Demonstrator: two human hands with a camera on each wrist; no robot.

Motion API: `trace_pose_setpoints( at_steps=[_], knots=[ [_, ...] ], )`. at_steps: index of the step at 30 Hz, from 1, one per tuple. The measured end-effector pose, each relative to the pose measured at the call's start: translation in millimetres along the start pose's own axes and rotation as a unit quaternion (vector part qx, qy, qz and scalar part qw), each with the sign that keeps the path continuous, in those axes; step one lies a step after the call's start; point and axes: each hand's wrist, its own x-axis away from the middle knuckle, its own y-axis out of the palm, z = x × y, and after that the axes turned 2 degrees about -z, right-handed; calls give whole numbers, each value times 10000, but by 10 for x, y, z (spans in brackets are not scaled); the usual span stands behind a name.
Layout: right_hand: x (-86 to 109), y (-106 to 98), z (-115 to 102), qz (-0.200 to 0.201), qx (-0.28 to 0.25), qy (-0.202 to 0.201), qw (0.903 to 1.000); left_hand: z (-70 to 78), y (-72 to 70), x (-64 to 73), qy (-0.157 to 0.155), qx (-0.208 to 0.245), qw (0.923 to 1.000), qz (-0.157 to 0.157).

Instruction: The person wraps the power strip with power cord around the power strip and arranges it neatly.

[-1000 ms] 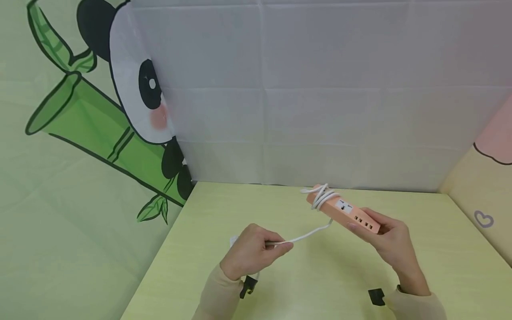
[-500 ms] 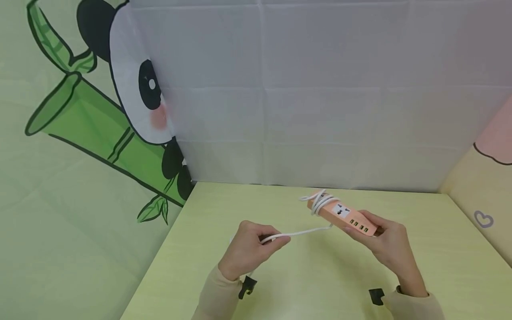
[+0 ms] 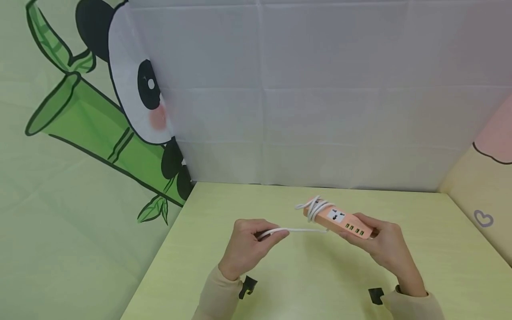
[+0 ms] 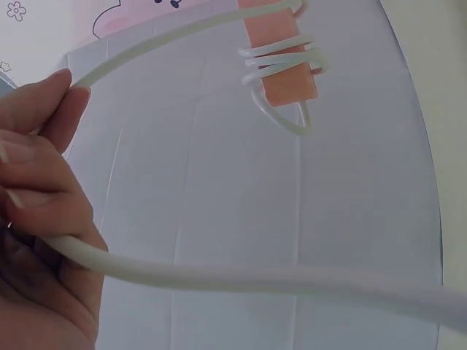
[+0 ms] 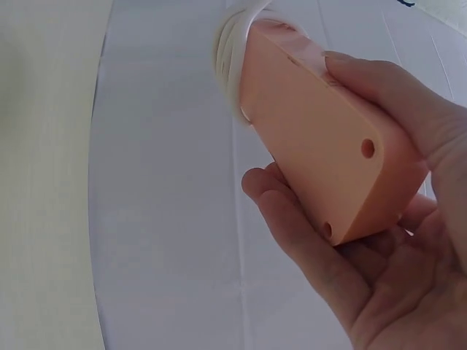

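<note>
"What's behind it all?"

"A grey sheet [image 3: 320, 98], above a yellow table [image 3: 176, 271]."

"And the strip [image 3: 346, 220]?"

"Held up over the table. The right hand [image 3: 389, 244] grips its near end, thumb on one edge, fingers round the other."

"How does it lie from there?"

"Its long axis slants left and away, so the far end, with wraps [image 4: 281, 61] of the cord [image 4: 284, 278], juts toward the side of the left hand [image 3: 247, 246]."

"That hand's grip?"

"Thumb and finger pinch the cord; in the head view the span to the strip runs nearly level."

"Which hand is nearer?"

"To the strip, the right: it has hold. The left stands apart. To the wraps, I can't tell."
</note>
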Motion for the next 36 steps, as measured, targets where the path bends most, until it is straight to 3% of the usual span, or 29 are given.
trace_pose_setpoints(
  at_steps=[9, 28, 36],
  knots=[
    [-26, -2, -11, -456, 132, -1, 9989, -22, -3, -6, 413, 391, 9984, -17],
    [-72, -65, 8, -1361, 241, -297, 9900, 2, -15, -46, 338, 707, 9969, 64],
    [-63, -87, -6, -1743, 30, -209, 9845, -13, -22, -41, 623, 741, 9950, 231]
  ],
)
